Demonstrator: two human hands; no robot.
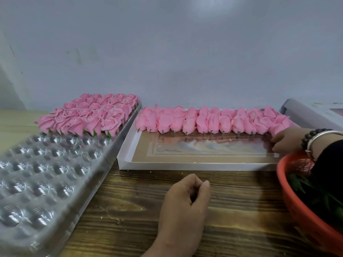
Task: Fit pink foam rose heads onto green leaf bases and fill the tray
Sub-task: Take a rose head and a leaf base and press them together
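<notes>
Roses (89, 115) with leaves fill my tray's (46, 182) far rows at ten o'clock; nearer cups gape. Bare heads (209, 120) wait boxed at twelve. My left hand (185, 203) rests loosely curled, holding nothing; my right hand (285, 140) touches a head at two o'clock, grip unclear.

A wooden table (148, 210) is carrying a clear dimpled tray (42, 182) at left, a white box (194, 165) centre, a red basket (297, 210) lower right.

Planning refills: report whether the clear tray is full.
Partly full: finished roses fill the clear tray's far rows; near cups sit empty.
</notes>
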